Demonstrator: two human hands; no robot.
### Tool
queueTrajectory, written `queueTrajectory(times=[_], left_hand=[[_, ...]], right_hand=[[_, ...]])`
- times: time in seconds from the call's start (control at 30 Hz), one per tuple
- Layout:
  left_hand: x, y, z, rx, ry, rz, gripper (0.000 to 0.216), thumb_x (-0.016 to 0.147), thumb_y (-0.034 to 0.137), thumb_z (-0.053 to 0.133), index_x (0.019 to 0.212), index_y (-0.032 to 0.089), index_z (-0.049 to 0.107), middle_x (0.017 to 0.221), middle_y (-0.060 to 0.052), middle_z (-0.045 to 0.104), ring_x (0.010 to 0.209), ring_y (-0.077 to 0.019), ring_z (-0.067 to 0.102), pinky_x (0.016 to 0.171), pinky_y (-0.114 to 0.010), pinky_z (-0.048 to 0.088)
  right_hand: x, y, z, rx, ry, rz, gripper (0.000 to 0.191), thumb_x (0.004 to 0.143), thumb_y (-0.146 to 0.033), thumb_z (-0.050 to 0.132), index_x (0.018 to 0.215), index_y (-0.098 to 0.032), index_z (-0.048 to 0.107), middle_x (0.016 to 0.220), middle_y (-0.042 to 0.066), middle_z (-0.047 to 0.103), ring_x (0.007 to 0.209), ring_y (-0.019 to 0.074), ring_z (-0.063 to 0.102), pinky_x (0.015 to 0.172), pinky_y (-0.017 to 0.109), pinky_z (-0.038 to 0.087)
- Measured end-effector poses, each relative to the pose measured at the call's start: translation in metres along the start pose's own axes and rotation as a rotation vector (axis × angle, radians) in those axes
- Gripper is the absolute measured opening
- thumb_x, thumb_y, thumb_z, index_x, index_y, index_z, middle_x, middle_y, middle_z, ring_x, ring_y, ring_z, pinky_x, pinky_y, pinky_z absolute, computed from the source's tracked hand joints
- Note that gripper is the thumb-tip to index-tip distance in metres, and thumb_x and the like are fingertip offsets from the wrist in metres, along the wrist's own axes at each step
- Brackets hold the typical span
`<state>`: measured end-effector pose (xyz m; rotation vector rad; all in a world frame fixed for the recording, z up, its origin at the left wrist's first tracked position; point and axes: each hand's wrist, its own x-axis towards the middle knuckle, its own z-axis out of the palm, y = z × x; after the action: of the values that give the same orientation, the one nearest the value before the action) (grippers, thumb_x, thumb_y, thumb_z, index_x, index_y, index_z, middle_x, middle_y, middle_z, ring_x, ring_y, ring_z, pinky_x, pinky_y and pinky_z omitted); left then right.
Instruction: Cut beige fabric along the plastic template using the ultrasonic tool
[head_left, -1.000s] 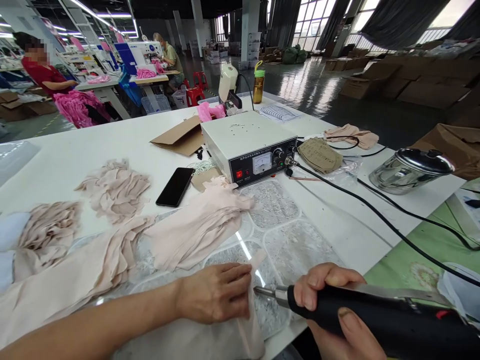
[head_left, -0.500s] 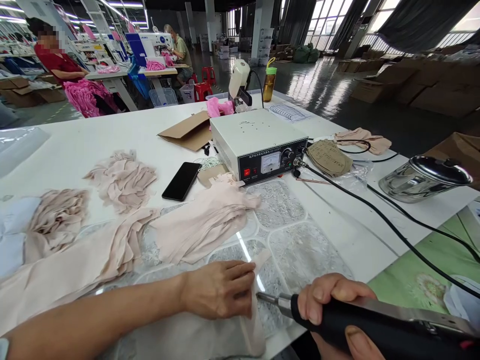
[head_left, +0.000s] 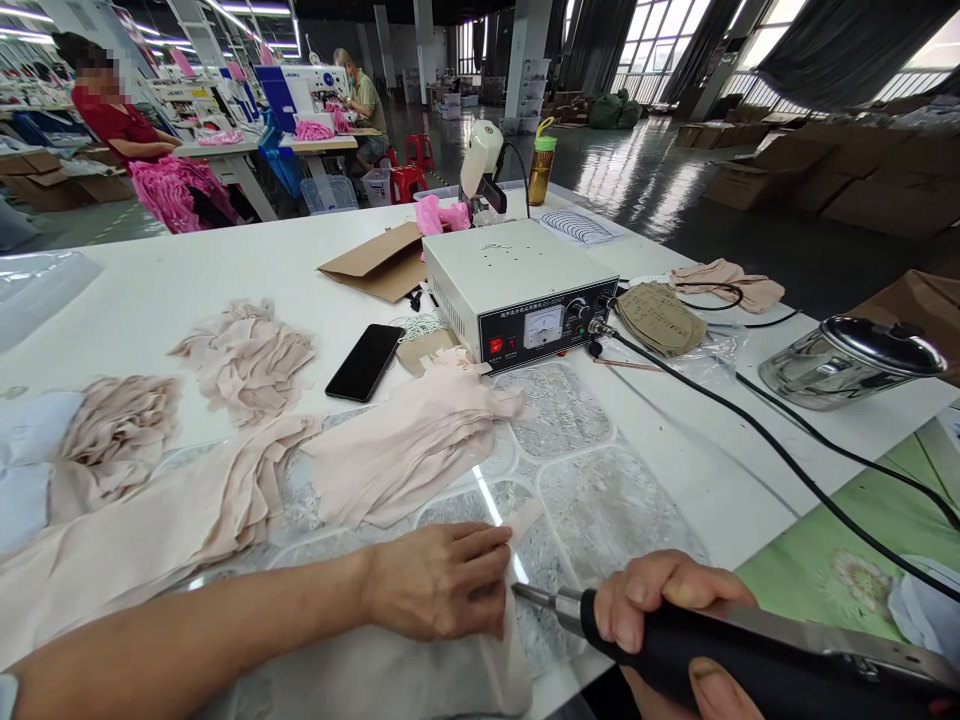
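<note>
My left hand (head_left: 442,580) lies flat, fingers together, pressing a pale pink fabric piece (head_left: 508,650) onto a glass plate (head_left: 600,500) at the near table edge. My right hand (head_left: 675,620) is wrapped round the black handle of a handheld cutting tool (head_left: 750,650). Its metal tip (head_left: 536,596) points left and meets the fabric right beside my left fingertips. A black cable (head_left: 750,430) runs from the tool to a white control box (head_left: 525,290) with a meter and knobs.
Stacks of pink fabric pieces (head_left: 405,450) and scrap heaps (head_left: 240,355) cover the left of the white table. A black phone (head_left: 365,362), cardboard (head_left: 379,262), a steel pot (head_left: 847,362) and a bottle (head_left: 541,170) stand around. People sit at sewing machines far behind.
The view has shifted slightly; my hands and the tool stay in nearly the same pose, tip at the fabric edge.
</note>
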<state>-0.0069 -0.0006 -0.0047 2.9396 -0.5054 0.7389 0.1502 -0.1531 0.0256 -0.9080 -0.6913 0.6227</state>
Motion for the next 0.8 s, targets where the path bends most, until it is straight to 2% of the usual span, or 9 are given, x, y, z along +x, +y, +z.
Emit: queueTrajectory(times=[0.17,0.3,0.47,0.63,0.8], left_hand=[[-0.002,0.001,0.002,0.002,-0.012,-0.001,0.027,0.098,0.027,0.058,0.079,0.009,0.065,0.093,-0.015,0.069,0.103,-0.0274,0.069,0.103,-0.038,0.052],[-0.001,0.001,0.001,0.009,-0.009,-0.004,0.028,0.099,0.028,0.056,0.080,0.010,0.066,0.094,-0.015,0.070,0.102,-0.0271,0.069,0.104,-0.038,0.052],[-0.001,0.001,-0.001,0.004,-0.002,-0.002,0.028,0.099,0.027,0.055,0.079,0.010,0.066,0.094,-0.016,0.070,0.101,-0.0267,0.069,0.105,-0.039,0.051],[-0.002,0.001,0.000,0.011,-0.029,-0.005,0.028,0.099,0.030,0.057,0.079,0.011,0.065,0.094,-0.015,0.069,0.103,-0.0258,0.069,0.103,-0.037,0.052],[-0.002,0.001,0.001,0.012,-0.047,-0.009,0.028,0.098,0.031,0.059,0.079,0.011,0.065,0.092,-0.014,0.069,0.102,-0.0245,0.069,0.103,-0.037,0.053]], right_hand=[[0.009,0.001,-0.001,0.004,0.011,-0.070,0.011,0.087,-0.032,0.059,0.095,-0.023,0.059,0.078,0.001,0.052,0.058,0.0127,0.053,0.051,0.031,0.052],[0.022,0.013,0.000,0.022,-0.022,-0.158,0.011,0.088,-0.030,0.060,0.097,-0.024,0.060,0.080,-0.001,0.054,0.058,0.0111,0.055,0.053,0.029,0.054],[0.027,0.024,-0.001,0.031,-0.032,-0.192,0.012,0.088,-0.026,0.058,0.099,-0.024,0.060,0.083,-0.001,0.055,0.060,0.0111,0.056,0.055,0.030,0.055],[0.020,0.011,-0.001,0.010,-0.024,-0.140,0.011,0.087,-0.030,0.058,0.095,-0.023,0.060,0.078,-0.001,0.053,0.056,0.0116,0.054,0.050,0.029,0.053],[0.009,-0.002,0.002,0.009,-0.032,-0.027,0.012,0.086,-0.034,0.057,0.093,-0.023,0.059,0.078,0.001,0.052,0.056,0.0128,0.053,0.049,0.031,0.051]])
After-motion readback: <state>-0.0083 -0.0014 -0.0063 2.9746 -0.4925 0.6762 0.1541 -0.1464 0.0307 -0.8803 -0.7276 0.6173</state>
